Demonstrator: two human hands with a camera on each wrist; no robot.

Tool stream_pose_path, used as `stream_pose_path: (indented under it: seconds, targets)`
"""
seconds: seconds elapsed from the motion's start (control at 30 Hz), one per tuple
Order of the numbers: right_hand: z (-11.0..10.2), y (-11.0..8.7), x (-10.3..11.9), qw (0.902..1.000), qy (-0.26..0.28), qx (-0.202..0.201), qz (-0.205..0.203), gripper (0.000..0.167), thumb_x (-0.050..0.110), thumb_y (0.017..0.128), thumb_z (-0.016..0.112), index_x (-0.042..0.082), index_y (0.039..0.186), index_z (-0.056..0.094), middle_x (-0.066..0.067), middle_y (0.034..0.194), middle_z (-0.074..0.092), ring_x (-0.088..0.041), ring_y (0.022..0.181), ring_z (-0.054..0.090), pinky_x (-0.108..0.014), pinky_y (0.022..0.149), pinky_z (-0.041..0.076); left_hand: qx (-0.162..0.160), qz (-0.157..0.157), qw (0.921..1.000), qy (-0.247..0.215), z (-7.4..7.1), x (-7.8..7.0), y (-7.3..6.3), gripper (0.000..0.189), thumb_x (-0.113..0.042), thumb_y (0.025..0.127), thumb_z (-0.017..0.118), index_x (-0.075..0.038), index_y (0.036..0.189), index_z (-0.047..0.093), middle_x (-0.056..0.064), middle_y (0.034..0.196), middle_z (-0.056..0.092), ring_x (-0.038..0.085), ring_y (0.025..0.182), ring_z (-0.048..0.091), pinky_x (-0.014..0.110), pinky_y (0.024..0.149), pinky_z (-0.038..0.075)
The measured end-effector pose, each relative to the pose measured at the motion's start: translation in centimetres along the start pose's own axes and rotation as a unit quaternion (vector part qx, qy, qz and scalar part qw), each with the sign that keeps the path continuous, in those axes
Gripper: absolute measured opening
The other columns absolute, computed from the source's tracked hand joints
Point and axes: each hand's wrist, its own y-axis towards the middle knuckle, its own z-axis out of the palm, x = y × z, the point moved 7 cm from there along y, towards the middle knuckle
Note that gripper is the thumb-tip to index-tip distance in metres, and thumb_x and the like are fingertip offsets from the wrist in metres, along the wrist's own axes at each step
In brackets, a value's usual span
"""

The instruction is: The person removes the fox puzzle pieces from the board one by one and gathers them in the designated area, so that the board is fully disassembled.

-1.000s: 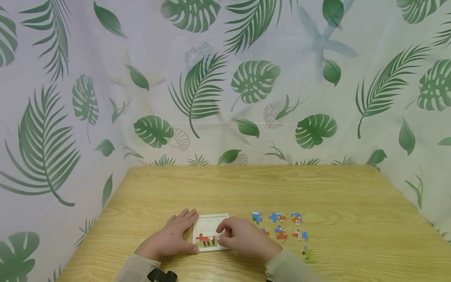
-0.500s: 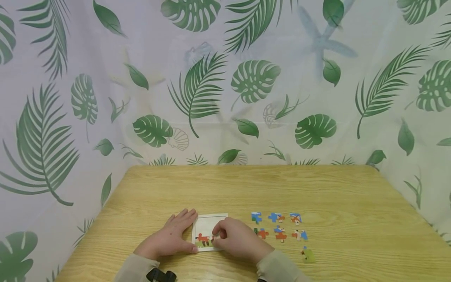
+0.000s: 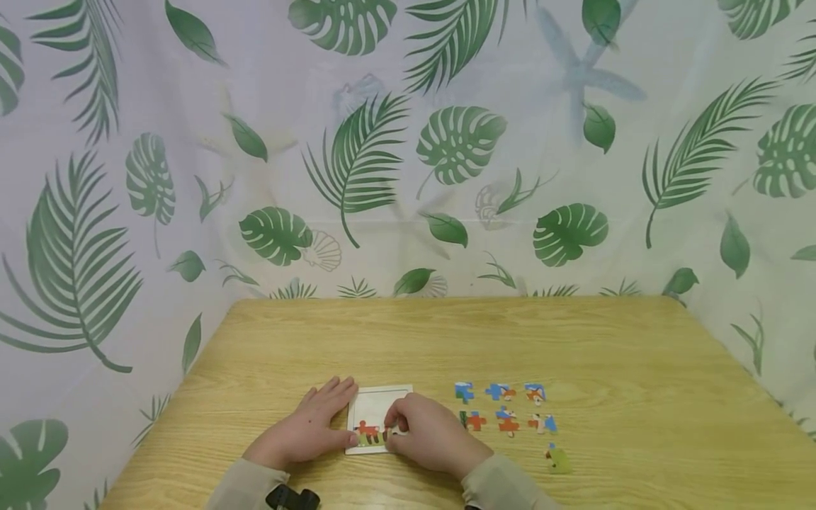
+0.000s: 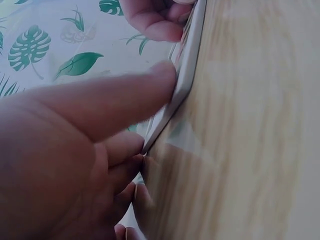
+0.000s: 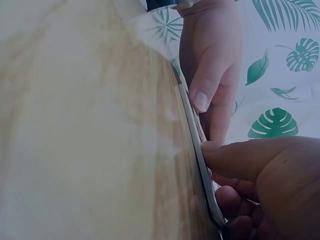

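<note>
A square white puzzle tray [image 3: 380,402] lies on the table, with joined jigsaw pieces [image 3: 368,431] showing a red animal's body and legs on green along its near side. My left hand [image 3: 309,428] rests at the tray's left edge with fingers extended, its thumb on the near left corner over the pieces. Over the tray's near right part, my right hand [image 3: 433,433] pinches a jigsaw piece between thumb and index finger; most of that piece is hidden. The right wrist view shows the right thumb [image 5: 220,155] right at the tray's rim [image 5: 197,150].
Several loose jigsaw pieces lie right of the tray in two rows, among them a blue piece [image 3: 465,392] and a red one [image 3: 508,423]. A green piece [image 3: 558,459] lies nearer. A leaf-print curtain [image 3: 408,156] stands behind the wooden table [image 3: 446,333].
My right hand has moved left over the tray to the joined pieces, uncovering a loose red piece. My left thumb has slid from the tray's near edge up onto its corner.
</note>
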Motion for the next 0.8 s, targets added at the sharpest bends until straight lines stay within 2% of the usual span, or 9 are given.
stream_pose_path:
  seconds: [0.43,0.6,0.8]
  targets:
    - [-0.01,0.05,-0.04,1.0000,0.002,0.006,0.005,0.015,0.027,0.084,0.079,0.022,0.092,0.068,0.008,0.077,0.051,-0.007,0.066,0.045,-0.026,0.061,0.041,-0.010,-0.013,0.9998,-0.004,0.05,-0.08,0.26,0.088,-0.039,0.090,0.074,-0.001,0.157,0.033,0.013,0.166,0.023,0.036,0.153,0.009,0.061,0.120,0.001]
    - [0.00,0.08,-0.02,0.9996,0.017,0.005,0.023,0.019,0.026,0.083,0.080,0.021,0.093,0.065,0.008,0.079,0.053,-0.009,0.068,0.048,-0.028,0.063,0.043,-0.012,-0.016,0.9998,-0.004,0.03,-0.23,0.22,0.087,-0.038,0.090,0.075,0.000,0.157,0.033,0.014,0.165,0.024,0.037,0.153,0.010,0.060,0.120,0.002]
    - [-0.05,0.07,0.11,0.9988,0.027,0.001,0.042,0.016,0.023,0.083,0.078,0.021,0.092,0.065,0.008,0.080,0.055,-0.010,0.070,0.050,-0.030,0.065,0.044,-0.013,-0.017,0.9998,-0.001,-0.08,-0.47,0.14,0.087,-0.036,0.089,0.076,0.000,0.156,0.035,0.015,0.165,0.025,0.038,0.153,0.011,0.061,0.120,0.003]
